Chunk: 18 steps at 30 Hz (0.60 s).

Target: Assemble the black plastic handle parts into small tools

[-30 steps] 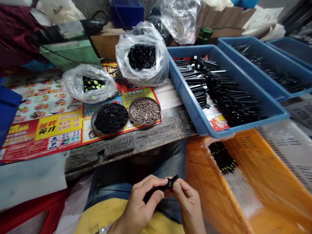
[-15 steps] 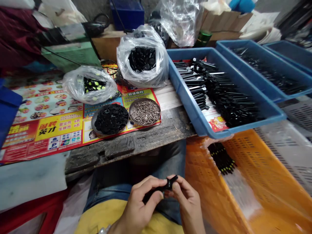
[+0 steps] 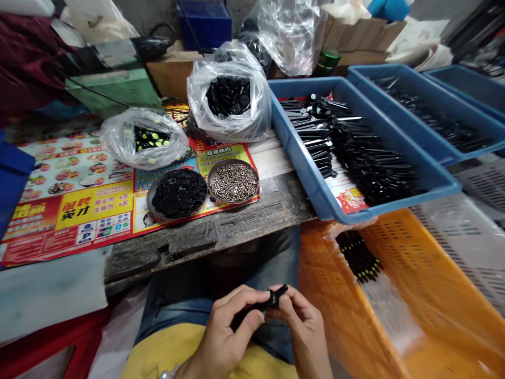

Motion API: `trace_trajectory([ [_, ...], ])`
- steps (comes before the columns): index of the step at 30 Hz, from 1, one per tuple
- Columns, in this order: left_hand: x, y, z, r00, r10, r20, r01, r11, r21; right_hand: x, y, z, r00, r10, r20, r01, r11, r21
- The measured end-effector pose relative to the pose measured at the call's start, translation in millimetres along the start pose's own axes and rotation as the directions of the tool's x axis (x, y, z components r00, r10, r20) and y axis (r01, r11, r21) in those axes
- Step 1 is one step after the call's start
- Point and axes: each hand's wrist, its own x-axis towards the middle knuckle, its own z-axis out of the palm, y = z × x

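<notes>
A slim black plastic part [image 3: 272, 300] is held above my lap, its narrow end pointing up and to the right. My left hand [image 3: 232, 321] wraps round its thicker body, with thumb and forefinger near the middle. At the far end, my right hand [image 3: 298, 313] pinches it between thumb and fingers. Much of the part is hidden inside the left hand. On the bench ahead sit a round dish [image 3: 150, 202] of flat black pieces and a second dish [image 3: 211, 192] full of small metal screws [image 3: 235, 181].
Behind the dishes stand two clear bags [image 3: 252, 123] of black pieces, one with yellow-green dots. Blue trays [image 3: 315, 195] of long black parts line the right. Below them is an orange crate [image 3: 442, 295] with a bundle of black parts [image 3: 359, 255]. The bench edge [image 3: 244, 226] lies before my knees.
Both hands keep the same grip on the black part and have barely moved. The whole view has shifted very slightly.
</notes>
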Motion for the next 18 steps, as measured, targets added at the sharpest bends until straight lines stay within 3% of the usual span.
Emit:
trace_trajectory([
  [18,0.5,-2.4,-0.7,1.000,-0.012,0.013,0.012,1.000,-0.010,-0.2,1.3,-0.7,1.000,-0.003,0.019,0.003,1.000,0.002],
])
